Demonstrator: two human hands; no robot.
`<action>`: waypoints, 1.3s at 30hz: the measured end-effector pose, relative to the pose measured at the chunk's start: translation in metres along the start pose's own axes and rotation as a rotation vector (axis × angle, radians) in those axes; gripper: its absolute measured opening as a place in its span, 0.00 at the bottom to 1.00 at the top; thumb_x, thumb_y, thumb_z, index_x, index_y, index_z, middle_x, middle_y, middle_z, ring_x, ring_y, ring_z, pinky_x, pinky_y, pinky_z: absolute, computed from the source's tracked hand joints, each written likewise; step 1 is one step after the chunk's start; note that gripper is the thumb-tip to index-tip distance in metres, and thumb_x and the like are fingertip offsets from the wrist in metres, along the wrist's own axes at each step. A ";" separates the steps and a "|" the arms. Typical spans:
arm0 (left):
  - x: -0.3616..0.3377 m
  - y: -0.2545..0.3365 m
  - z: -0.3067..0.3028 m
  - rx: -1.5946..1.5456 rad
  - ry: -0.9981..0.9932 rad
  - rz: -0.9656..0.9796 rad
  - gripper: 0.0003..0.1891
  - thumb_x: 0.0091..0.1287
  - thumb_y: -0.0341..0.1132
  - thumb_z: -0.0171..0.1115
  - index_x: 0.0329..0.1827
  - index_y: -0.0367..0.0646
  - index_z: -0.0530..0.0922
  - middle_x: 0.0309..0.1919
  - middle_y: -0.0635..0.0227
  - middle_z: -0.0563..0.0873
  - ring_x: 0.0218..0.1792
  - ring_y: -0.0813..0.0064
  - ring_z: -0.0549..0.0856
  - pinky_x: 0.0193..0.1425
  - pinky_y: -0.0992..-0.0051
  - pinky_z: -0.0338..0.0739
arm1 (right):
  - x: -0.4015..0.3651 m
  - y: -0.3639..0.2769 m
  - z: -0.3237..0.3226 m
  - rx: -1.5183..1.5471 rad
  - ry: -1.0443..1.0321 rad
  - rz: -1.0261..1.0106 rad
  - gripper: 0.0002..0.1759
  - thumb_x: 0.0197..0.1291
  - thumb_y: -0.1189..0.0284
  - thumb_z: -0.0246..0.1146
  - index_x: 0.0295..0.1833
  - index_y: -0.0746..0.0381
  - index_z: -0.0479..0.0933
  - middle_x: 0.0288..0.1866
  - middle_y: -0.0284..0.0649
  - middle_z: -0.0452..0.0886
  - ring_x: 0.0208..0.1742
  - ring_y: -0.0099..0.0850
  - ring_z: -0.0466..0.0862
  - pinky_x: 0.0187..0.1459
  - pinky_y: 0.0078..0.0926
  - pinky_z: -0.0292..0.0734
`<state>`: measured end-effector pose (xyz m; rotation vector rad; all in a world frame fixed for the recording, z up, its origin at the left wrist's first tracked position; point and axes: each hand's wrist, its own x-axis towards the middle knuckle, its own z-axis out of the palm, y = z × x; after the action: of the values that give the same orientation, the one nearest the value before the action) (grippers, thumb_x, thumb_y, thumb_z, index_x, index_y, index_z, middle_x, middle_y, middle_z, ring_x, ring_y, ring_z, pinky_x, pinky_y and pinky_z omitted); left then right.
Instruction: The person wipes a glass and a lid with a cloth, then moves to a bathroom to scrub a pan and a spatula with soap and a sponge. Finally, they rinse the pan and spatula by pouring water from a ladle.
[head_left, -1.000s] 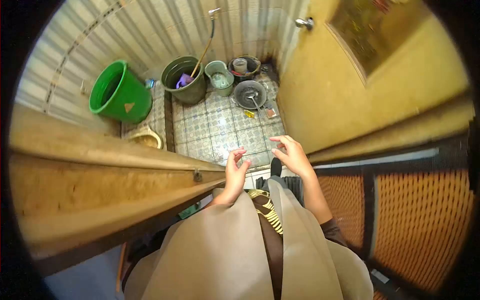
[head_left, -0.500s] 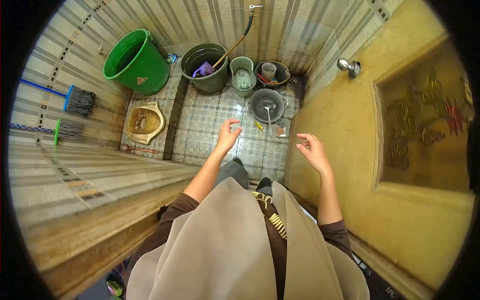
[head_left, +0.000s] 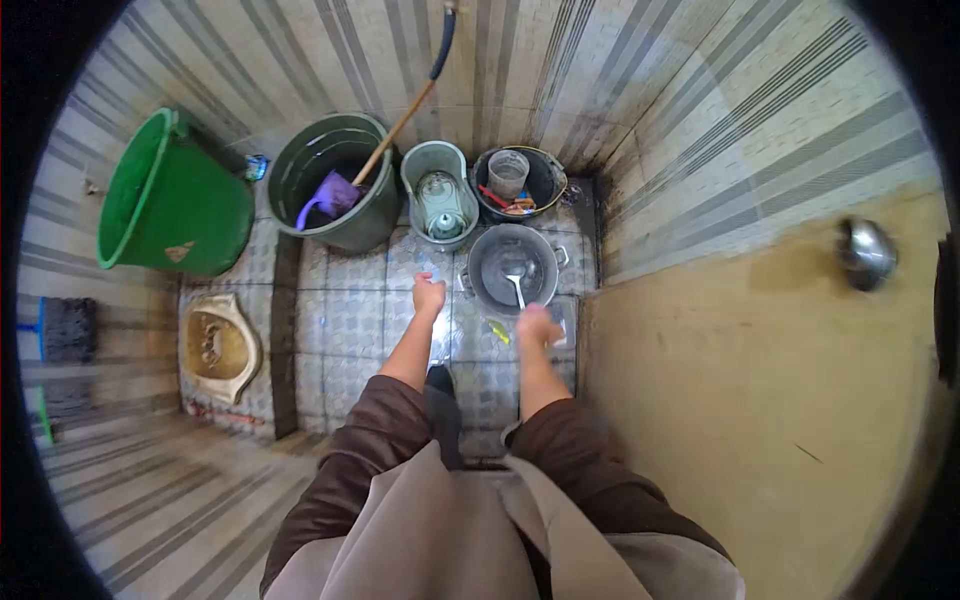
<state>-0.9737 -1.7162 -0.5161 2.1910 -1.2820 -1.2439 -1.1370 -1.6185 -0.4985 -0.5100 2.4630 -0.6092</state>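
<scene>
Both my arms reach down toward the tiled floor. My left hand (head_left: 428, 295) hangs just left of a grey metal pot (head_left: 512, 266) that stands on the floor with a spoon (head_left: 515, 287) in it. My right hand (head_left: 538, 324) is at the pot's near rim, fingers curled; whether it touches the rim I cannot tell. Neither hand visibly holds anything. A small yellow object (head_left: 498, 331) lies on the tiles between my hands.
Along the far wall stand a bright green bucket (head_left: 170, 200), a dark green bucket (head_left: 335, 185) with a purple scoop and a hose, a pale jug-shaped container (head_left: 438, 195) and a dark basin (head_left: 520, 180) holding a cup. A squat toilet (head_left: 217, 345) lies left. A yellow door with knob (head_left: 865, 252) is on the right.
I have stepped into the bathroom and bent forward. Both hands dropped from chest height toward the pot on the floor, and the door swung out to my right.
</scene>
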 end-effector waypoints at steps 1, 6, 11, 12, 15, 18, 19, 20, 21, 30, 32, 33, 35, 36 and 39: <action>0.018 -0.005 0.022 -0.004 -0.002 0.013 0.21 0.50 0.35 0.55 0.48 0.43 0.67 0.41 0.58 0.75 0.45 0.61 0.74 0.51 0.69 0.65 | 0.020 0.028 0.045 -0.125 -0.063 0.010 0.13 0.46 0.67 0.54 0.37 0.61 0.76 0.38 0.44 0.77 0.41 0.42 0.77 0.42 0.34 0.70; 0.130 -0.062 0.127 1.231 -0.348 0.523 0.31 0.52 0.52 0.52 0.59 0.48 0.60 0.49 0.62 0.72 0.47 0.59 0.73 0.53 0.61 0.63 | 0.111 0.105 0.153 -0.451 -0.062 0.254 0.14 0.50 0.65 0.53 0.41 0.59 0.75 0.45 0.38 0.76 0.48 0.38 0.74 0.46 0.35 0.68; 0.195 -0.097 0.163 0.552 -0.686 0.120 0.43 0.48 0.57 0.58 0.60 0.40 0.51 0.49 0.54 0.71 0.48 0.57 0.72 0.36 0.60 0.75 | 0.200 0.182 0.198 -0.949 -0.451 0.119 0.20 0.44 0.62 0.61 0.45 0.56 0.74 0.46 0.36 0.75 0.45 0.40 0.76 0.38 0.40 0.72; 0.282 -0.173 0.207 0.423 -0.779 0.587 0.37 0.49 0.42 0.63 0.57 0.37 0.52 0.44 0.51 0.72 0.40 0.59 0.77 0.30 0.60 0.76 | 0.197 0.185 0.195 -0.976 -0.493 0.091 0.21 0.44 0.62 0.61 0.46 0.57 0.74 0.47 0.35 0.75 0.45 0.41 0.75 0.36 0.43 0.72; 0.224 -0.131 0.186 -0.067 -0.738 -0.021 0.31 0.48 0.28 0.61 0.53 0.35 0.55 0.42 0.51 0.73 0.33 0.60 0.78 0.27 0.60 0.77 | 0.161 0.143 0.147 -1.110 -0.471 0.070 0.22 0.44 0.62 0.60 0.47 0.56 0.73 0.48 0.35 0.74 0.45 0.44 0.74 0.35 0.48 0.71; 0.218 -0.143 0.204 -0.308 -0.641 0.062 0.27 0.48 0.23 0.56 0.50 0.28 0.55 0.40 0.52 0.73 0.33 0.58 0.79 0.23 0.67 0.80 | 0.173 0.154 0.135 -1.042 -0.499 -0.102 0.21 0.46 0.57 0.53 0.47 0.50 0.73 0.50 0.36 0.73 0.49 0.38 0.73 0.43 0.40 0.67; 0.211 -0.142 0.208 -0.307 -0.638 0.027 0.27 0.48 0.22 0.55 0.50 0.28 0.55 0.40 0.52 0.73 0.33 0.57 0.79 0.24 0.66 0.80 | 0.205 0.179 0.154 -1.044 -0.500 -0.099 0.21 0.46 0.57 0.53 0.47 0.50 0.73 0.50 0.36 0.73 0.49 0.38 0.73 0.43 0.40 0.67; 0.206 -0.141 0.211 -0.306 -0.642 0.024 0.27 0.48 0.22 0.55 0.50 0.28 0.55 0.40 0.52 0.73 0.33 0.57 0.79 0.24 0.66 0.80 | 0.246 0.211 0.180 -0.928 -0.521 -0.236 0.19 0.46 0.61 0.53 0.45 0.54 0.74 0.48 0.39 0.74 0.49 0.38 0.73 0.44 0.36 0.69; 0.203 -0.135 0.215 -0.352 -0.665 -0.029 0.27 0.48 0.21 0.54 0.51 0.28 0.54 0.40 0.52 0.72 0.33 0.56 0.79 0.24 0.67 0.81 | 0.272 0.229 0.188 -0.807 -0.534 -0.372 0.17 0.46 0.66 0.54 0.43 0.59 0.75 0.46 0.43 0.74 0.49 0.38 0.74 0.44 0.32 0.70; 0.137 -0.061 0.227 -0.521 -0.636 -0.126 0.21 0.46 0.18 0.43 0.47 0.27 0.59 0.35 0.44 0.73 0.25 0.42 0.78 0.23 0.64 0.80 | 0.256 0.099 0.032 -0.936 -0.676 -0.285 0.08 0.40 0.77 0.54 0.26 0.71 0.74 0.25 0.49 0.77 0.22 0.39 0.78 0.24 0.33 0.74; 0.135 -0.049 0.244 -0.529 -0.672 -0.209 0.20 0.46 0.18 0.43 0.46 0.27 0.59 0.35 0.44 0.73 0.24 0.42 0.78 0.23 0.64 0.80 | 0.252 0.094 0.019 -0.800 -0.509 -0.405 0.07 0.36 0.80 0.54 0.24 0.70 0.75 0.26 0.51 0.77 0.24 0.39 0.79 0.25 0.34 0.74; 0.137 -0.047 0.254 -0.535 -0.710 -0.300 0.19 0.46 0.18 0.43 0.45 0.27 0.60 0.35 0.43 0.74 0.24 0.42 0.78 0.23 0.64 0.80 | 0.261 0.100 0.019 -0.798 -0.508 -0.411 0.07 0.36 0.80 0.54 0.24 0.70 0.75 0.26 0.51 0.77 0.24 0.39 0.79 0.25 0.34 0.74; 0.142 -0.044 0.280 -0.522 -0.691 -0.269 0.18 0.46 0.20 0.43 0.44 0.26 0.61 0.35 0.44 0.74 0.26 0.42 0.78 0.23 0.64 0.80 | 0.290 0.123 0.030 -0.961 -0.416 -0.717 0.08 0.34 0.80 0.55 0.25 0.68 0.76 0.28 0.52 0.77 0.29 0.40 0.80 0.29 0.34 0.74; 0.136 -0.032 0.285 -0.510 -0.719 -0.267 0.17 0.47 0.21 0.43 0.43 0.27 0.62 0.36 0.44 0.74 0.27 0.42 0.78 0.24 0.66 0.80 | 0.303 0.130 0.038 -0.958 -0.417 -0.716 0.08 0.34 0.80 0.55 0.25 0.68 0.76 0.28 0.52 0.77 0.29 0.40 0.80 0.29 0.34 0.74; 0.148 -0.013 0.314 -0.529 -0.820 -0.227 0.16 0.47 0.23 0.43 0.41 0.28 0.64 0.36 0.46 0.74 0.30 0.45 0.79 0.26 0.72 0.80 | 0.308 0.125 0.037 -0.999 -0.471 -0.555 0.15 0.40 0.74 0.53 0.37 0.64 0.76 0.43 0.48 0.75 0.45 0.39 0.76 0.44 0.30 0.71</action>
<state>-1.1869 -1.7834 -0.7820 1.4994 -0.7677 -2.3909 -1.3831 -1.6720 -0.7190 -1.5321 1.9937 0.5774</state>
